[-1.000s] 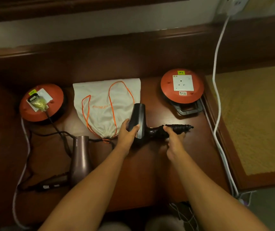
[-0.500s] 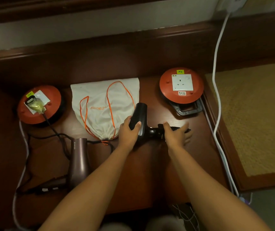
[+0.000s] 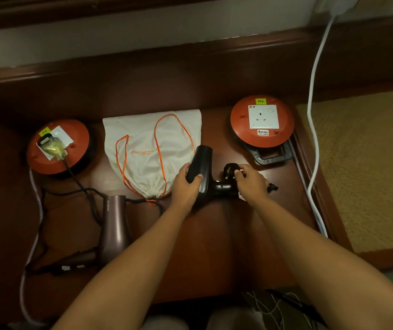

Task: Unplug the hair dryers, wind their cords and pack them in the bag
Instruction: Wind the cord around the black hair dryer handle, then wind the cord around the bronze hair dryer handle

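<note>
Winding the cord of the black hair dryer looks like the step in hand. It lies on the dark wooden table, just right of the mouth of the white drawstring bag. The left hand grips its barrel, thumb over the top. The right hand sits at the handle end with its fingers curled round the black plug, which is free of any socket. How much cord is wrapped on the handle is hidden under that hand; a short ribbed stub shows just right of it.

To the far right, the orange cable reel shows a vacant socket. The bag lies flat between the two reels, its orange string looped on top and its neck drawn tight.

The second hair dryer, maroon, lies near left, and its cord runs to a plug in the left orange reel, so by my reading it is not yet unplugged.

Next, I judge, the plug needs tucking so the coil holds. Then the bag's neck must be loosened, which calls for freeing a hand.
</note>
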The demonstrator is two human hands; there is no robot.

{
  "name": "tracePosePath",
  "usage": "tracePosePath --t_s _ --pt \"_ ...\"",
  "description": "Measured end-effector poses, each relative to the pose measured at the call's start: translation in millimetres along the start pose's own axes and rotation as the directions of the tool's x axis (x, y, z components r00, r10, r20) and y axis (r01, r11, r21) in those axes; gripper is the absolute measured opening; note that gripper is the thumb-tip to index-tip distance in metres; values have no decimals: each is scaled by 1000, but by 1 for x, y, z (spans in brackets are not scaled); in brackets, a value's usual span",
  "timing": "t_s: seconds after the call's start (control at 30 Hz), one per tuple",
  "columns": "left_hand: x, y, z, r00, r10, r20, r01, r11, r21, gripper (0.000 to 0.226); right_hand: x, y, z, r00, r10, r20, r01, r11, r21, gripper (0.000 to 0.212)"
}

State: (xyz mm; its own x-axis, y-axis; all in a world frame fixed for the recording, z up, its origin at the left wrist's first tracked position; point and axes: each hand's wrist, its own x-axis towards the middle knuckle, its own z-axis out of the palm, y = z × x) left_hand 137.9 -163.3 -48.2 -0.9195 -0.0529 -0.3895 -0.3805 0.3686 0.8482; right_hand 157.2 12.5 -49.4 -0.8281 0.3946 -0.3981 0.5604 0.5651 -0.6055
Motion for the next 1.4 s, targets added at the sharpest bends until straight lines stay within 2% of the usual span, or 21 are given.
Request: tracePosePath --t_s 0.17,0.27,0.4,0.53,0.73,1.0,1.1,1.23,1.4 --pt "-4 6 -3 1000 -19 17 18 999 29 54 3 -6 -2 999 21 23 -18 992 -126 28" --pt "-5 10 -5 999 -48 22 47 997 60 59 2 -10 -5 999 28 26 -24 989 -145 27" --pt "-9 17 -9 998 -33 55 26 993 118 52 -4 -14 -9 999 18 29 -13 988 -152 27" --pt "-11 24 -18 998 -43 53 34 986 162 59 -15 -21 -14 997 -80 8 80 970 -231 35" --pt "-23 46 -56 1000 -22 3 21 991 131 54 -35 -54 -16 974 -223 44 227 951 -208 37" --pt "-41 64 -149 980 85 -181 -70 994 88 52 -70 -137 8 885 -445 139 463 873 -154 39" --pt "-44 60 -188 947 191 -260 -124 959 254 53 -81 -169 27 826 -540 164 562 810 -166 48" --pt "-39 41 -239 920 258 -294 -60 835 547 67 -91 -211 61 772 -598 215 635 719 -282 64" --pt "-17 10 -309 929 232 -288 14 757 654 72 -98 -269 121 741 -612 275 671 684 -285 71"
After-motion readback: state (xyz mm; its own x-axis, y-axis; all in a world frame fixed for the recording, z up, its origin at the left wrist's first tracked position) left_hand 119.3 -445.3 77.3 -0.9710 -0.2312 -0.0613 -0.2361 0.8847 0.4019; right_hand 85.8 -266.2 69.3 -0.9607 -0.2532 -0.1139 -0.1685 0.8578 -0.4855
